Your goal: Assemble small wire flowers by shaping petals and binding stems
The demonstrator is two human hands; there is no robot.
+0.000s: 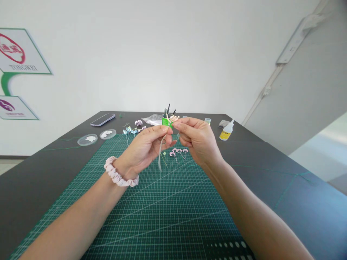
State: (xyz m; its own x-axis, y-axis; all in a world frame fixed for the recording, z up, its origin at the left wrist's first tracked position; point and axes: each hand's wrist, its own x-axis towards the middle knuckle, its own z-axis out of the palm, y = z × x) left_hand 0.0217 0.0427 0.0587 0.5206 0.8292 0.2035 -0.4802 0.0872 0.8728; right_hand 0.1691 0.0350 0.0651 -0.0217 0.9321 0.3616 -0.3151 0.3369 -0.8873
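A small cream artificial flower (173, 118) is held up above the cutting mat, its wire-like stem and pale thread ends (160, 155) hanging down. My left hand (146, 144), with a pink scrunchie (119, 173) at the wrist, pinches the stem just below the bloom between thumb and forefinger. From the other side, my right hand (199, 139) is closed, its thumb and forefinger pinched at the base of the flower. Whether those fingertips also grip a thread is too small to tell. Behind the hands, several pink wired petals (179, 151) lie on the green cutting mat (162, 209).
Blue wired leaves (128, 130), lilac flowers (138, 123) and two clear dishes (87, 140) of white pieces are left of the hands. A phone (103, 120) lies farther back. A green cup (164, 121) holds tools. A glue bottle (227, 131) stands right; a hole template (227, 249) lies in front.
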